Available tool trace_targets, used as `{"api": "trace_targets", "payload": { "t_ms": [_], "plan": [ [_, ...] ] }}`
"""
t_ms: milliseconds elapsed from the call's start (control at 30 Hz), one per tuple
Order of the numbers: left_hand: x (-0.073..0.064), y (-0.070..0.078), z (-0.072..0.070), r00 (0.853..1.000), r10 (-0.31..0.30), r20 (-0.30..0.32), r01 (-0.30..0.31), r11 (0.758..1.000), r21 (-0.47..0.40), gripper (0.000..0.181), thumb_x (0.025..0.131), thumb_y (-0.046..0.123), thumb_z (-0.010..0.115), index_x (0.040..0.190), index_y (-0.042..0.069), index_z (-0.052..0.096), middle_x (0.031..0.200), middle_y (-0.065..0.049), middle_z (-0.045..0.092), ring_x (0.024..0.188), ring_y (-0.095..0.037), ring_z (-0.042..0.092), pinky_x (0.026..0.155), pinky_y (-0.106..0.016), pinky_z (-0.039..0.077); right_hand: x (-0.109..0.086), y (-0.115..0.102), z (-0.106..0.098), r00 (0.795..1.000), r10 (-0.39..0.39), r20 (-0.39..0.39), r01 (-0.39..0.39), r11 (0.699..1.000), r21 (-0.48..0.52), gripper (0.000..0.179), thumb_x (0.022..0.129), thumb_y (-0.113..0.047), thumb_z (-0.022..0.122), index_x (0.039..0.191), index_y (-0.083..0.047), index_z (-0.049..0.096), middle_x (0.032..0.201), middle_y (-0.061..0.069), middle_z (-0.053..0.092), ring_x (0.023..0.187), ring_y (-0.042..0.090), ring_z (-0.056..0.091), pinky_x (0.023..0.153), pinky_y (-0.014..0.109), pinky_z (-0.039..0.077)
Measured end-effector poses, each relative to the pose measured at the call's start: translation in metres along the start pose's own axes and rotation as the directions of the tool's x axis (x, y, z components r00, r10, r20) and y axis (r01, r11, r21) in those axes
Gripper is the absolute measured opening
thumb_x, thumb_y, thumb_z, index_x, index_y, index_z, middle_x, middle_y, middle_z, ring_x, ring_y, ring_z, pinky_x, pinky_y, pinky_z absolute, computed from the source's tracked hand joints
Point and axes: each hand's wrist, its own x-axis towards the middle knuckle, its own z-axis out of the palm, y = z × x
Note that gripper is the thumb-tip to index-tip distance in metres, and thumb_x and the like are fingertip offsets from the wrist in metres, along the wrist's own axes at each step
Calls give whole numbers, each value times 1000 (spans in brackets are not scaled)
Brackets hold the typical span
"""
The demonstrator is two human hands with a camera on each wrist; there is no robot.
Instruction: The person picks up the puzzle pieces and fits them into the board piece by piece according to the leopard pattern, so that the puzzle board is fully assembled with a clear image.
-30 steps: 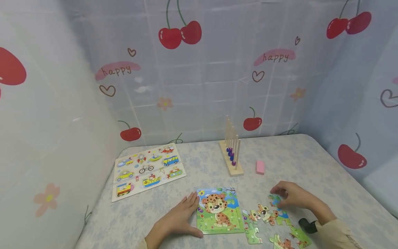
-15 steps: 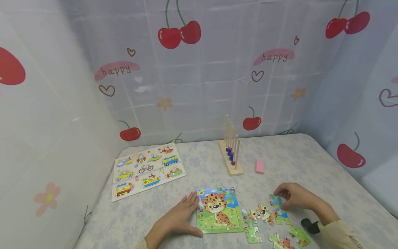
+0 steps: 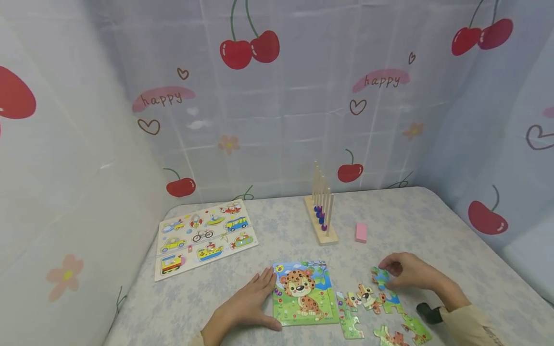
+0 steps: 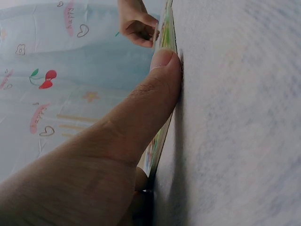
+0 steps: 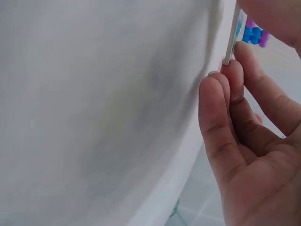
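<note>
My left hand (image 3: 251, 302) lies on the table with its fingers straight along the left side of a leopard puzzle board (image 3: 305, 300). Its thumb (image 4: 157, 94) touches the board's edge in the left wrist view. To the right, my right hand (image 3: 409, 271) pinches a blue-green jigsaw piece (image 3: 381, 278); the piece shows nearly edge-on as a thin pale strip (image 5: 232, 44) in the right wrist view. Below that hand several loose jigsaw pieces (image 3: 365, 299) lie together, among them a green corner piece (image 3: 351, 324) next to the board.
A wooden peg puzzle with vehicles (image 3: 205, 238) lies at the back left. Behind the leopard board stands a wooden rack (image 3: 327, 238) of upright pegs with blue and purple beads. A pink block (image 3: 361, 232) sits beside it. A black object (image 3: 428, 313) is at my right wrist.
My right hand has drawn the blue-green jigsaw piece slightly left and away from the blue piece below it. My left hand has stayed in place by the board.
</note>
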Motion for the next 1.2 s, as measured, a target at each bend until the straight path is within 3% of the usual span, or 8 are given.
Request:
{"api": "trace_targets", "payload": {
  "t_ms": [267, 700, 1000, 1200],
  "plan": [
    [-1, -3, 0, 1000, 5, -16, -5, 1000, 13, 122, 69, 76, 66, 155, 3, 19, 164, -15, 12, 153, -26, 13, 124, -47, 17, 24, -29, 13, 996, -79, -40, 77, 996, -35, 40, 73, -26, 84, 107, -10, 68, 99, -1, 65, 83, 5, 56, 69, 23, 52],
    [0, -1, -1, 1000, -3, -3, 3, 1000, -18, 121, 70, 75, 67, 155, 4, 20, 164, -15, 12, 153, -26, 12, 124, -47, 16, 71, -81, 52, 974, -227, 5, 227, 973, -49, 32, 75, -15, 80, 105, -10, 71, 94, -3, 63, 81, 8, 55, 68, 23, 51],
    [-2, 1, -3, 1000, -9, 0, 9, 1000, -10, 120, 70, 73, 68, 155, 4, 20, 164, -14, 12, 153, -25, 12, 124, -46, 16, 89, -96, 66, 966, -256, 30, 258, 961, -99, 32, 75, -13, 80, 105, -8, 72, 91, -2, 61, 76, 4, 49, 65, 20, 47],
    [1, -1, 1, 1000, -5, -3, 5, 1000, -20, 121, 69, 75, 67, 155, 4, 21, 164, -13, 13, 153, -25, 12, 124, -46, 16, 92, -100, 67, 966, -253, 54, 258, 961, -105, 31, 76, -12, 80, 105, -6, 73, 93, 0, 61, 79, 7, 54, 66, 21, 49]
  ]
}}
